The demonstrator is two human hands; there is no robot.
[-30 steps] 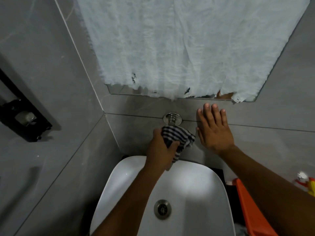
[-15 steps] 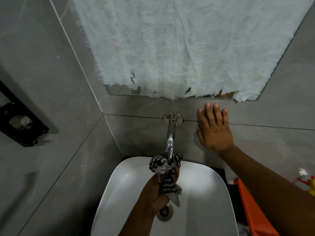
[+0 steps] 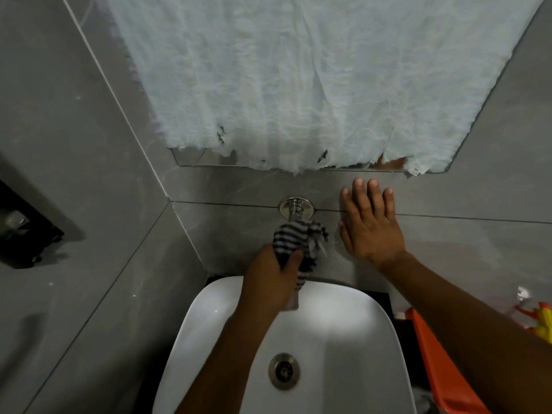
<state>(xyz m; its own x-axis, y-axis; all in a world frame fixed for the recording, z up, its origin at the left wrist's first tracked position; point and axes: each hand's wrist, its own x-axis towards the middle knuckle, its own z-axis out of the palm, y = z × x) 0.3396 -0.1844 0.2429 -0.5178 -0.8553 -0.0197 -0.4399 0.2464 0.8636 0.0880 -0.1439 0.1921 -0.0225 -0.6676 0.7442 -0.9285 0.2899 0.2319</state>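
A chrome tap (image 3: 295,209) juts out of the grey tiled wall above a white basin (image 3: 343,333). My left hand (image 3: 273,277) grips a black-and-white striped cloth (image 3: 294,240) wrapped round the tap close to its wall flange, hiding most of the spout. The cloth's tail hangs over the basin's back rim. My right hand (image 3: 370,225) lies flat against the wall tile just right of the tap, fingers straight and pointing up.
A mirror covered by torn white film (image 3: 313,85) hangs above the tap. A black holder (image 3: 21,231) is fixed to the left wall. An orange tray (image 3: 439,369) and a yellow-and-red object (image 3: 540,321) sit right of the basin. The drain (image 3: 283,371) shows in the basin.
My left hand slid the cloth from near the wall down to the spout's end, then back up to the wall end. My right hand stayed on the tile.
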